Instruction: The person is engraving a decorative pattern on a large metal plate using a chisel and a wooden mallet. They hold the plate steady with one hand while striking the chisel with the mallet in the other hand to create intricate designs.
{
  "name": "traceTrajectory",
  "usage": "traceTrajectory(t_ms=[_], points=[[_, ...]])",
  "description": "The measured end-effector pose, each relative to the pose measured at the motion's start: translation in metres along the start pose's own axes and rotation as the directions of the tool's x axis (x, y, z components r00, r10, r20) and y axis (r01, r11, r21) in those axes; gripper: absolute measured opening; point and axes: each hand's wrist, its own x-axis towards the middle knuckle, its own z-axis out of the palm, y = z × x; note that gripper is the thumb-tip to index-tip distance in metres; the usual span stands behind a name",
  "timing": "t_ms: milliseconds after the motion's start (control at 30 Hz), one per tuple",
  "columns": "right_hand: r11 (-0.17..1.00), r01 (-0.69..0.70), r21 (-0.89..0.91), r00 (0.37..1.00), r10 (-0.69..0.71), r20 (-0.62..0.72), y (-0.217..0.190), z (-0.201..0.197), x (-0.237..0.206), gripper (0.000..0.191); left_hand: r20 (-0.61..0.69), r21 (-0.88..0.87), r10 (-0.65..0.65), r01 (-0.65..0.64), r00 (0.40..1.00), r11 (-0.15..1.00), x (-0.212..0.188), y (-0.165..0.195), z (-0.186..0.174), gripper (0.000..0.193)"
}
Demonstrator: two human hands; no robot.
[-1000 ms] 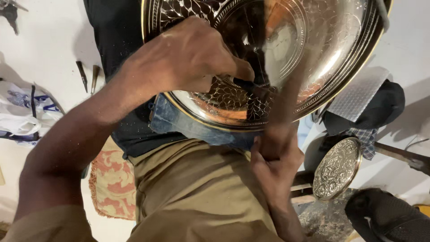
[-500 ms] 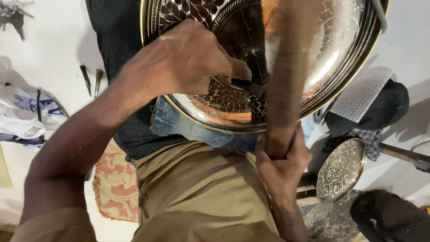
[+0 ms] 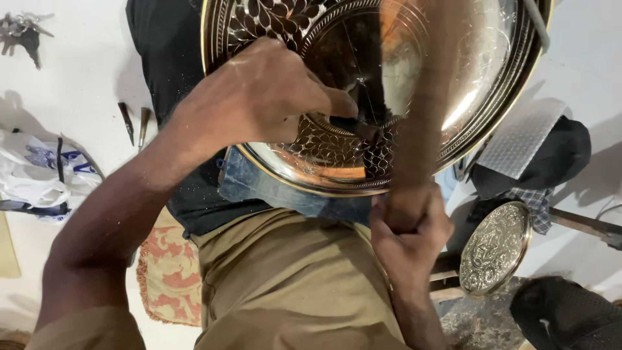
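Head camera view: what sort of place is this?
Probably a metal engraver's floor workshop: a large engraved metal tray on the lap, a smaller embossed plate nearby, and small chisels on the white floor.

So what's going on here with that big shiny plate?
A seated person is working on a large engraved metal tray propped on their lap. The left hand presses a small dark tool against its patterned surface, while the right hand grips a blurred wooden handle. A smaller engraved plate leans nearby.

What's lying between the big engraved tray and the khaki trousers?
In the head view, folded blue denim cloth lies between the big engraved tray and the khaki trousers.
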Motion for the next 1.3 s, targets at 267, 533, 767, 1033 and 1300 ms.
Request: traceTrajectory(t_ms=[267, 533, 767, 1033, 1300], points=[[0.991, -0.046, -0.129, 0.99, 0.062, 0.123, -0.001, -0.013, 0.017, 0.039, -0.084, -0.007, 0.066, -0.067, 0.994, 0.998, 0.0, -0.004, 0.004, 0.049], [0.974, -0.064, 0.215, 0.998, 0.064, 0.007, 0.014, 0.0, -0.001, 0.035, -0.027, -0.01, 0.031, -0.032, 0.999, 0.999, 0.0, 0.001, -0.004, 0.051], [0.979, -0.124, -0.163, 0.985, 0.141, 0.098, 0.014, -0.003, 0.006, 0.038, -0.175, -0.053, 0.117, -0.128, 0.978, 0.99, -0.007, 0.0, -0.005, 0.054], [0.988, -0.105, 0.114, 0.994, 0.109, -0.023, -0.009, 0.0, 0.009, 0.035, -0.06, 0.056, 0.024, -0.021, 0.998, 0.998, -0.001, -0.001, -0.005, 0.041], [0.994, -0.084, 0.065, 0.996, 0.083, 0.017, 0.0, -0.007, 0.013, 0.034, -0.143, -0.058, 0.082, -0.091, 0.986, 0.994, -0.002, 0.002, -0.009, 0.054]])
